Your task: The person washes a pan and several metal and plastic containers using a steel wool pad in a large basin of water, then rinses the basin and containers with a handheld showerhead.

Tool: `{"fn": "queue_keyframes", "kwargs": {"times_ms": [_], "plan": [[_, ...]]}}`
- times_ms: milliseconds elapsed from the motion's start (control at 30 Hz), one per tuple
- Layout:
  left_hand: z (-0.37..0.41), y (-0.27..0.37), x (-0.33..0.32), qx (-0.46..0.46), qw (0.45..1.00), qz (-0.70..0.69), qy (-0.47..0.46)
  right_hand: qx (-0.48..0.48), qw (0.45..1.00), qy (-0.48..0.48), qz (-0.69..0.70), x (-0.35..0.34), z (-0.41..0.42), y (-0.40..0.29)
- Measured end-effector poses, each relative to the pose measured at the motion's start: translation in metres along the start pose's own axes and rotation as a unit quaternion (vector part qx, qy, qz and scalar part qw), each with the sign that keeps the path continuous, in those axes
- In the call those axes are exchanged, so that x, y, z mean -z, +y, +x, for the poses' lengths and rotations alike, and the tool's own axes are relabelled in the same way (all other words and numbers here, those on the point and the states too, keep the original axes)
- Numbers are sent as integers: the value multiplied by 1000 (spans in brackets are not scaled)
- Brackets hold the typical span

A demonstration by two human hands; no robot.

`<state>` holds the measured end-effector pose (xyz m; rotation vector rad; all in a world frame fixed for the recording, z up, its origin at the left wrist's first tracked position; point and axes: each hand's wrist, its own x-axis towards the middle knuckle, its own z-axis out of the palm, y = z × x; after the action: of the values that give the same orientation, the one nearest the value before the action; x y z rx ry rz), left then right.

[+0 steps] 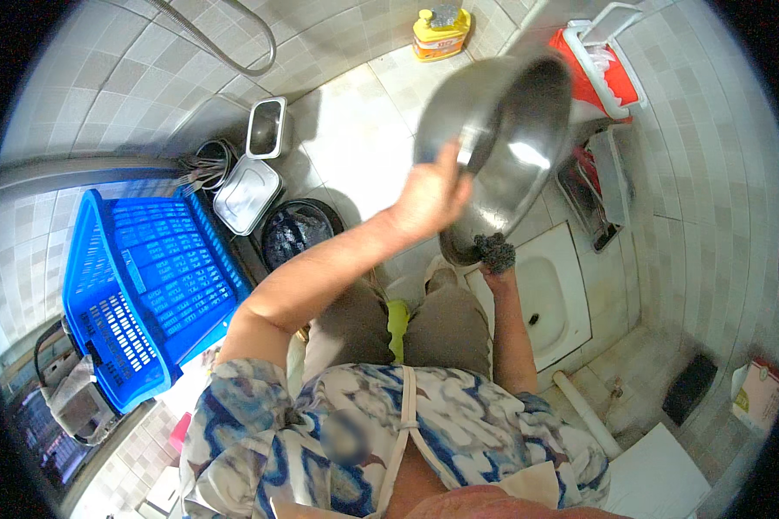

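Note:
A large stainless steel basin (526,156) is tilted in front of me, its shiny inside turned toward the right. My left hand (432,194), blurred by motion, grips the near side of the basin with one finger stretched along the wall. At the basin's lower rim, my right hand (497,271) holds a dark wire scourer (494,252). The scourer covers most of those fingers. Below the basin are my knees (445,324), with a yellow-green object (396,327) between them.
Left stand a blue plastic basket (188,253), a dark pan (296,230), metal containers (266,126) and a holder with forks (211,165). A yellow bottle (440,36) stands ahead. Right are a squat toilet (555,292), a metal tray (578,185) and a red-and-white bin (607,71).

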<state>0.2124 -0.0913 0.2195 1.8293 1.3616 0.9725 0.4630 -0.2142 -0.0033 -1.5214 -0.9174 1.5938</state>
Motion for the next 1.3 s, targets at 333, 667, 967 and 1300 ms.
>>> {"fn": "queue_keyframes", "kwargs": {"times_ms": [333,667,967,1300], "plan": [[-50,-168,72,206,950,37,233,-134,990,-15,52,-51,88,-58],[-73,-225,75,255,931,38,258,-160,981,32,108,-57,147,-31],[-119,-287,66,316,911,94,245,-95,994,4,-58,-85,164,-40],[-120,-305,61,462,868,-36,178,-71,953,63,-288,-93,185,-33]]}}
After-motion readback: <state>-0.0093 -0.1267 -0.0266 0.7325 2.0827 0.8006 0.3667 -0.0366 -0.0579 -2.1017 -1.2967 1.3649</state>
